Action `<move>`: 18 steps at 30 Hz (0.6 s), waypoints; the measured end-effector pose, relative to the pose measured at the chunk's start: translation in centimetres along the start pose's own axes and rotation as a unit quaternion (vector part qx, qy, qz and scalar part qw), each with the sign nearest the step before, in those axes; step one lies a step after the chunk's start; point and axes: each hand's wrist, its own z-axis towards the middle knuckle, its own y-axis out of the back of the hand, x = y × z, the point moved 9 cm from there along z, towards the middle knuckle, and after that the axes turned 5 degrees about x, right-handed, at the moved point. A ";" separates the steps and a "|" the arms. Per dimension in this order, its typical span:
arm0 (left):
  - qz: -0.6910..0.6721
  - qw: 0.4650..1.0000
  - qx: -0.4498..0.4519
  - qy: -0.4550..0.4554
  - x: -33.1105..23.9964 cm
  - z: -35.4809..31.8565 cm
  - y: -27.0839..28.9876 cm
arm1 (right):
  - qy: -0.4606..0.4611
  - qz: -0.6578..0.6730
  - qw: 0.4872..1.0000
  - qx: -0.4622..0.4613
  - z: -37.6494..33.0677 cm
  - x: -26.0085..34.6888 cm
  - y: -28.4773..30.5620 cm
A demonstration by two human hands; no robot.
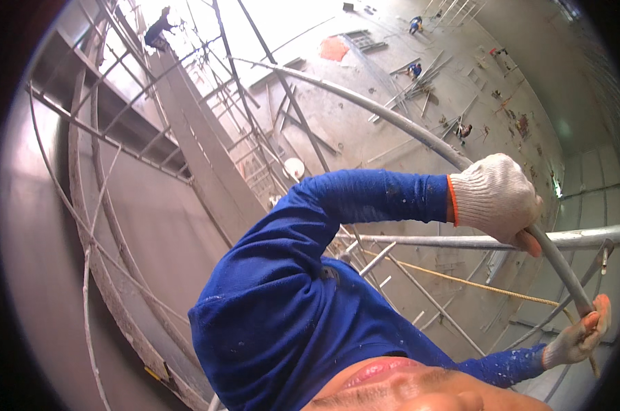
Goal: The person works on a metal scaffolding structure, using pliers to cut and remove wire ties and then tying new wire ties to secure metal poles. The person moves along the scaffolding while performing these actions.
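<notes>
A long grey metal pipe (419, 133) runs from the upper middle down to the lower right, bent by the lens. My left hand (496, 195), in a white knit glove with an orange cuff edge, is closed over it from above. Farther down, near its lower end, my right hand (576, 338) wraps round the same pipe; its glove is white with orange at the fingers. A fixed horizontal scaffold pipe (433, 240) passes behind the held pipe, just below my left hand. I cannot tell whether the two pipes touch.
Below lies a concrete floor far down, with a person (414, 70) and several others among loose metal lengths. A yellow rope (474, 282) slants beneath the scaffold pipe. Scaffold rails (111, 140) and a grey column (186, 130) rise on the left. Another person (157, 31) is up high at top left.
</notes>
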 end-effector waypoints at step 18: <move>-0.006 0.914 -0.137 0.382 21.6 -47.9 -3.2 | 0.120 -0.276 0.853 0.427 3.8 26.3 -31.0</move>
